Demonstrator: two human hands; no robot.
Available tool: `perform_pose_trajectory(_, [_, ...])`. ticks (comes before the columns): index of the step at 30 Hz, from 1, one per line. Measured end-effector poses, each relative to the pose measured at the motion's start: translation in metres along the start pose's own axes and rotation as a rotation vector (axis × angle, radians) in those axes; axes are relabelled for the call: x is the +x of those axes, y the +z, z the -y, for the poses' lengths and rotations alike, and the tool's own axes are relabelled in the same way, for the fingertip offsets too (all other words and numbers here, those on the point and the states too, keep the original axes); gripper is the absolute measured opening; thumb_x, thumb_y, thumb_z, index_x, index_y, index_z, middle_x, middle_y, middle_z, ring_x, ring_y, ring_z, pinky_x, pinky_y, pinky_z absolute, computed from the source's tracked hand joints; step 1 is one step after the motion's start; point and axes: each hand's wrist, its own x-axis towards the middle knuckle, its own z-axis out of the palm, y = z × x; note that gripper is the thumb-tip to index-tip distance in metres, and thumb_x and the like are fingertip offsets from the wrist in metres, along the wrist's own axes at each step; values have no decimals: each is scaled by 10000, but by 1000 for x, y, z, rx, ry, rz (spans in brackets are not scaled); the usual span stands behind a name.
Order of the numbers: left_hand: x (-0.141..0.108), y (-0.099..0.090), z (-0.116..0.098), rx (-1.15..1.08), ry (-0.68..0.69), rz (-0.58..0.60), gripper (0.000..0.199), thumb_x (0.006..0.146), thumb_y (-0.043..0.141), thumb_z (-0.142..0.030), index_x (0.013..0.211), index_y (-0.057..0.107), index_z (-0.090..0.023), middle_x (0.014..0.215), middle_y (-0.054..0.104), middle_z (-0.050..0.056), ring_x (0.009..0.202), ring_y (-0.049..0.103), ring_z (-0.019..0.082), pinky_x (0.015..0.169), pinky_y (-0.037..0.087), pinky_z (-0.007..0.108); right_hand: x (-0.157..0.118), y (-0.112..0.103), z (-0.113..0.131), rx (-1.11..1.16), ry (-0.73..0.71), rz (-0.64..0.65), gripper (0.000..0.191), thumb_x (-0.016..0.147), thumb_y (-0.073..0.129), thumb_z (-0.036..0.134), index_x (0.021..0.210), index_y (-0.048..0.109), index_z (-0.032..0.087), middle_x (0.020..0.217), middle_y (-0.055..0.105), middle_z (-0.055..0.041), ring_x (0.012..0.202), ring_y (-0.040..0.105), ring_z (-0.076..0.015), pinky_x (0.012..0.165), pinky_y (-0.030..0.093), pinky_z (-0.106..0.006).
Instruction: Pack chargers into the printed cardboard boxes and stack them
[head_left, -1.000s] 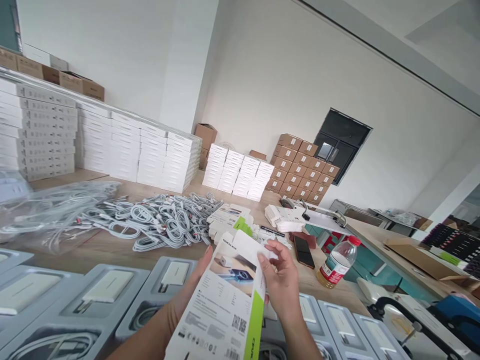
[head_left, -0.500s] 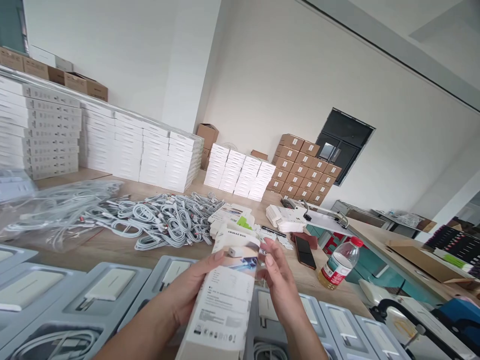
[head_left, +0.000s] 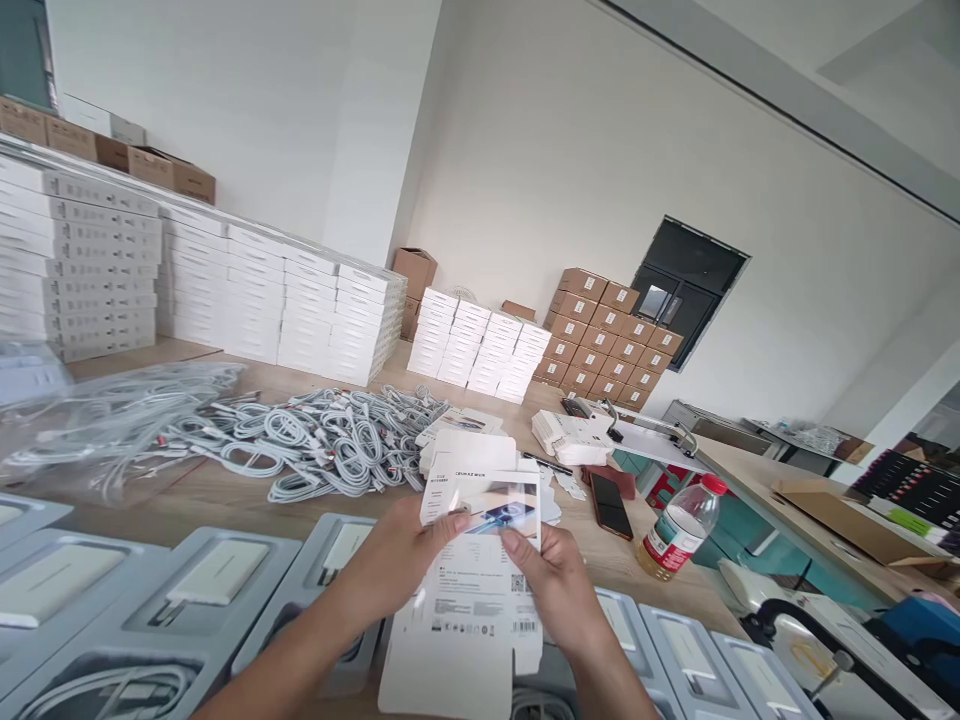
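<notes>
Both my hands grip a white printed cardboard box sleeve (head_left: 469,585) with a picture of a plugged-in phone and a barcode. Its end flaps stick out at top and bottom. My left hand (head_left: 401,555) pinches the left edge, thumb on the front. On the right edge, my right hand (head_left: 561,580) holds it the same way; fingers behind are hidden. Below and to both sides lie grey trays (head_left: 281,555), each with a white charger (head_left: 225,572); some show a coiled white cable (head_left: 112,690). A loose heap of white cables (head_left: 345,435) lies beyond the left hand.
White boxes (head_left: 247,290) stand stacked along the back, with brown cartons (head_left: 600,335) behind. Right of my hands are a phone (head_left: 611,505), a red-capped bottle (head_left: 679,530) and a stack of flat white card pieces (head_left: 574,437). Clear plastic bags (head_left: 112,420) lie left.
The box sleeve has turned to face me and looks flatter, its flaps now showing. My right hand has closed from loose, spread fingers onto its right edge.
</notes>
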Motion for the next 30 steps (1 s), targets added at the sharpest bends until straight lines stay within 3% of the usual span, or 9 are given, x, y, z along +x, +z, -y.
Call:
perform_pose_trajectory(3, [1, 1, -3, -55, -93, -130, 472, 793, 645, -530, 1122, 686, -195, 960, 772, 43, 869, 698, 285, 677, 521, 306, 1, 4, -7, 109, 43, -47, 457, 780, 703, 570, 988, 770, 169, 843, 760, -96, 790, 689, -286, 729, 548, -409])
perform_pose_trajectory(6, [-1, 2, -11, -108, -162, -323, 874, 742, 721, -514, 1480, 343, -237, 868, 772, 14, 757, 708, 252, 608, 518, 295, 3, 3, -18, 104, 101, -181, 498, 769, 698, 597, 1019, 763, 172, 959, 762, -113, 930, 685, -303, 777, 547, -389])
perform_pose_trajectory(9, [-5, 2, -19, -113, -138, -335, 995, 782, 689, -524, 1549, 120, -246, 763, 748, -13, 673, 691, 234, 580, 497, 290, 7, -3, -27, 53, 131, -371, 492, 764, 713, 576, 1127, 731, 243, 1225, 696, -78, 1154, 614, -288, 906, 517, -357])
perform_pose_trajectory(11, [-7, 3, -18, -123, -95, -269, 934, 816, 649, -529, 1547, 140, -247, 751, 735, -11, 649, 680, 228, 556, 480, 285, 9, -6, -27, 141, 115, -352, 612, 754, 739, 537, 1305, 613, 303, 1282, 667, -55, 1154, 622, -277, 905, 525, -369])
perform_pose_trajectory(14, [-8, 2, -14, -153, -54, -172, 849, 857, 597, -534, 1544, 170, -274, 764, 722, -10, 642, 661, 213, 543, 463, 276, 8, -7, -20, 285, 64, -189, 825, 749, 766, 477, 1470, 393, 332, 1219, 695, -64, 1021, 682, -278, 833, 549, -403])
perform_pose_trajectory(18, [-8, -1, -10, -317, -60, -98, 795, 879, 575, -535, 1537, 187, -314, 947, 720, 23, 719, 667, 208, 576, 484, 276, 3, -2, -4, 314, -10, -39, 906, 701, 811, 453, 1477, 367, 307, 1231, 683, -91, 1045, 669, -305, 831, 539, -418])
perform_pose_trajectory(22, [-7, 0, -8, -403, -56, -96, 788, 878, 594, -524, 1532, 200, -329, 943, 701, 26, 751, 672, 222, 589, 482, 274, 2, 2, 2, 345, -24, -18, 960, 662, 837, 455, 1474, 349, 302, 1216, 686, -96, 1044, 664, -316, 823, 534, -418])
perform_pose_trajectory(27, [-7, 1, -1, -492, -96, -83, 661, 877, 613, -485, 1465, 356, -323, 880, 691, -4, 736, 656, 200, 600, 462, 251, 3, 3, -8, 351, -29, -36, 641, 729, 795, 447, 1300, 550, 292, 1086, 720, -51, 887, 676, -248, 775, 518, -349])
perform_pose_trajectory(30, [-8, -3, -1, -575, -95, -44, 581, 866, 636, -426, 1407, 452, -319, 957, 700, 0, 818, 661, 209, 664, 475, 256, 6, -1, -20, 219, -29, -136, 360, 832, 674, 528, 1044, 694, 238, 812, 710, -20, 679, 617, -186, 648, 482, -290])
